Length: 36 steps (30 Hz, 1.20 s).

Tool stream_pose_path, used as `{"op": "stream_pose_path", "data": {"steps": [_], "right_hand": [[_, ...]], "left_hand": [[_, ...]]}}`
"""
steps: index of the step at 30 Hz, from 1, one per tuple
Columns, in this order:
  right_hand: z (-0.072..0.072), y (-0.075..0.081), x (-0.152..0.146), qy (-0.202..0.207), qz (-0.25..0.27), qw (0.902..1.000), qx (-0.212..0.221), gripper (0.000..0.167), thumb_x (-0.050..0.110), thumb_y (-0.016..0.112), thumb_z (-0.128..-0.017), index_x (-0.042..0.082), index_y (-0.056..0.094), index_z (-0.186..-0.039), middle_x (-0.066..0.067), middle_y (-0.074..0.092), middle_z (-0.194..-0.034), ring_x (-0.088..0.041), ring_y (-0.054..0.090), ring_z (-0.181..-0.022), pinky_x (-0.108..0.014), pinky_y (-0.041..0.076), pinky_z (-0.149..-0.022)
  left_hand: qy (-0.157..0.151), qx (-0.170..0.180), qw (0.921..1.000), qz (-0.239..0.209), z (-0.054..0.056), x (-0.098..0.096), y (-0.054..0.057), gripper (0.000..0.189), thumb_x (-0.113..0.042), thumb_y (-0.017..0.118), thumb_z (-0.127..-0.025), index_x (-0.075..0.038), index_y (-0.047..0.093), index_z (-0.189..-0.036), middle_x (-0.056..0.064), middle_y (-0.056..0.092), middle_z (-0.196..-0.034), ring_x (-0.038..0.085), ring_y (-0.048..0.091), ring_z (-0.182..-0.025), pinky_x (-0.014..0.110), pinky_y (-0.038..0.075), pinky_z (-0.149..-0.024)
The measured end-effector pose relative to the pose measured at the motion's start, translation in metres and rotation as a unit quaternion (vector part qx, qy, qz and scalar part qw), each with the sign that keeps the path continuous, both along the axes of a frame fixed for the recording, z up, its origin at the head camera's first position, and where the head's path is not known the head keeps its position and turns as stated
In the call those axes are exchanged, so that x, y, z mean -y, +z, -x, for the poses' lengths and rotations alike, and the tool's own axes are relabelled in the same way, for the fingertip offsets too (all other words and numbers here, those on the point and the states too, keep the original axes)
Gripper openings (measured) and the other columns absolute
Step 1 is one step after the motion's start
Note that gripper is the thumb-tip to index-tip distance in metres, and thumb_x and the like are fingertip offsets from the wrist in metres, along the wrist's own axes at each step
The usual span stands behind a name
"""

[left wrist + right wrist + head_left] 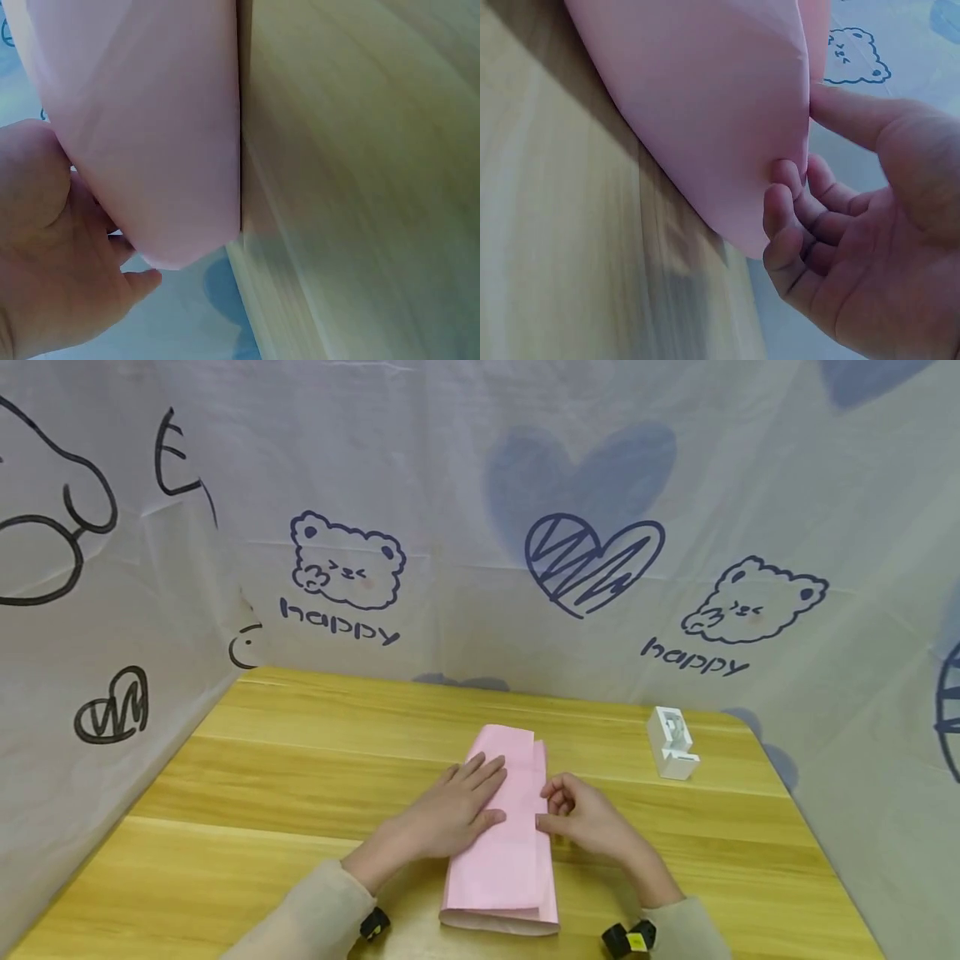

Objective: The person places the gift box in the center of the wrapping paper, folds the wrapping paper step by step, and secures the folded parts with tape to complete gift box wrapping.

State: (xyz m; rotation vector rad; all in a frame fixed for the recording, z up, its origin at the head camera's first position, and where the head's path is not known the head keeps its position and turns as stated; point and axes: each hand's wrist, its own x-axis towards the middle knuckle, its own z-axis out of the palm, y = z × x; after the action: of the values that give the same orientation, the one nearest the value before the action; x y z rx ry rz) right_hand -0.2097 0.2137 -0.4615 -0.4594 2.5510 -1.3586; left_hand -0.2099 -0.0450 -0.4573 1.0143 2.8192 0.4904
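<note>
A folded sheet of pink paper (498, 852) lies lengthwise on the table, its sides overlapping near the right edge and its near end bulging slightly like a flattened tube. My left hand (453, 810) rests on its upper left part, fingers straight and thumb spread across the surface. At the right edge, my right hand (588, 818) pinches the paper between thumb and curled fingers. The right wrist view shows the thumb (855, 112) at the upper edge and the fingertips (784, 202) against the paper's side.
A small white tape dispenser (672, 743) stands at the back right of the wooden table (300, 760). Printed white cloth (465, 527) hangs behind the table and along both sides. A black wrist device (628, 938) shows below the right sleeve.
</note>
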Motion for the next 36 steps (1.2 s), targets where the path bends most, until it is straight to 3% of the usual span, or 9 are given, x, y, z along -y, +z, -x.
{"op": "stream_pose_path", "data": {"steps": [8, 16, 24, 27, 29, 32, 36], "right_hand": [[-0.001, 0.006, -0.005, 0.010, -0.009, 0.9999, 0.001, 0.028, 0.022, 0.069, -0.099, 0.001, 0.064, -0.116, -0.006, 0.064, -0.095, -0.018, 0.057, -0.084, -0.024, 0.048, -0.068], [-0.003, 0.008, 0.004, -0.009, -0.006, 0.9999, 0.003, 0.033, 0.022, 0.079, -0.093, 0.003, 0.058, -0.111, -0.005, 0.057, -0.086, -0.017, 0.054, -0.073, -0.022, 0.044, -0.053], [-0.005, 0.004, 0.008, -0.015, -0.023, 0.9995, -0.018, 0.032, 0.024, 0.079, -0.094, 0.007, 0.058, -0.112, -0.005, 0.056, -0.087, -0.018, 0.053, -0.076, -0.023, 0.044, -0.058], [-0.008, 0.005, 0.011, -0.030, -0.042, 0.9970, -0.057, 0.031, 0.025, 0.078, -0.094, 0.011, 0.061, -0.116, -0.005, 0.058, -0.103, -0.021, 0.058, -0.090, -0.030, 0.053, -0.073], [-0.011, 0.007, 0.015, -0.031, -0.056, 0.9928, -0.101, 0.035, 0.024, 0.077, -0.095, 0.011, 0.063, -0.124, -0.008, 0.058, -0.122, -0.027, 0.058, -0.112, -0.042, 0.055, -0.093], [-0.014, 0.007, 0.020, -0.005, -0.091, 0.9809, -0.172, 0.049, 0.022, 0.071, -0.099, 0.005, 0.058, -0.143, -0.015, 0.049, -0.152, -0.038, 0.043, -0.143, -0.059, 0.039, -0.117], [-0.017, 0.003, 0.027, 0.053, -0.146, 0.9685, -0.194, 0.063, 0.024, 0.056, -0.107, -0.005, 0.036, -0.158, -0.021, 0.026, -0.169, -0.042, 0.021, -0.156, -0.061, 0.021, -0.124]], "left_hand": [[-0.011, 0.009, 0.9999, 0.004, -0.002, -0.004, -0.002, 0.064, -0.042, 0.035, -0.113, -0.007, 0.022, -0.166, 0.005, 0.008, -0.174, 0.031, 0.002, -0.160, 0.053, 0.013, -0.128], [-0.002, 0.012, 0.9998, 0.013, -0.005, -0.009, -0.001, 0.068, -0.044, 0.032, -0.113, -0.007, 0.016, -0.167, 0.006, 0.002, -0.175, 0.031, -0.004, -0.160, 0.051, 0.004, -0.129], [0.001, 0.005, 0.9997, 0.026, -0.006, -0.009, -0.001, 0.069, -0.046, 0.032, -0.112, -0.007, 0.015, -0.167, 0.007, 0.003, -0.175, 0.030, -0.002, -0.160, 0.051, 0.006, -0.129], [0.001, 0.004, 0.9995, 0.031, -0.006, -0.008, -0.003, 0.070, -0.048, 0.030, -0.112, -0.008, 0.014, -0.167, 0.006, 0.001, -0.175, 0.029, -0.002, -0.160, 0.050, 0.005, -0.129], [0.002, 0.002, 0.9994, 0.034, -0.006, -0.008, -0.003, 0.071, -0.050, 0.029, -0.112, -0.009, 0.012, -0.167, 0.005, 0.001, -0.175, 0.029, -0.003, -0.160, 0.049, 0.005, -0.129], [0.002, -0.003, 0.9995, 0.031, -0.007, -0.007, -0.004, 0.072, -0.050, 0.030, -0.111, -0.009, 0.013, -0.167, 0.006, 0.001, -0.174, 0.029, -0.001, -0.160, 0.050, 0.006, -0.129], [0.004, -0.004, 0.9996, 0.026, -0.008, -0.006, -0.005, 0.072, -0.050, 0.031, -0.111, -0.008, 0.013, -0.167, 0.006, 0.001, -0.174, 0.028, -0.001, -0.160, 0.049, 0.006, -0.129]]}}
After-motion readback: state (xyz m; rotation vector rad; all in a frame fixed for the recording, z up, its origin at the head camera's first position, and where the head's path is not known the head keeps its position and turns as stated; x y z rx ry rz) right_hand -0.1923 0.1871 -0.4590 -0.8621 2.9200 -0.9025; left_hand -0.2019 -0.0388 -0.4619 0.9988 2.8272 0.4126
